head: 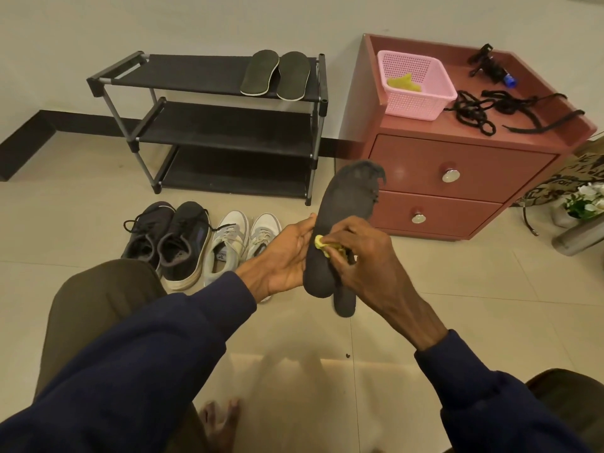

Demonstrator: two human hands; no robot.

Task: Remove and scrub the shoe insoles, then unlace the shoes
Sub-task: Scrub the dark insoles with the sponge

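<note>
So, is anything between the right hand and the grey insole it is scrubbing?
Only the yellow cloth, pinched under the right hand against the insole. The left hand holds the insole's edge directly.

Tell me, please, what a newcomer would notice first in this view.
At centre, the left hand holds a dark insole upright while the right hand presses a yellow cloth to it. Behind right stands a red cabinet with a pink basket and black laces on top. A pair of insoles lies on the rack.
</note>
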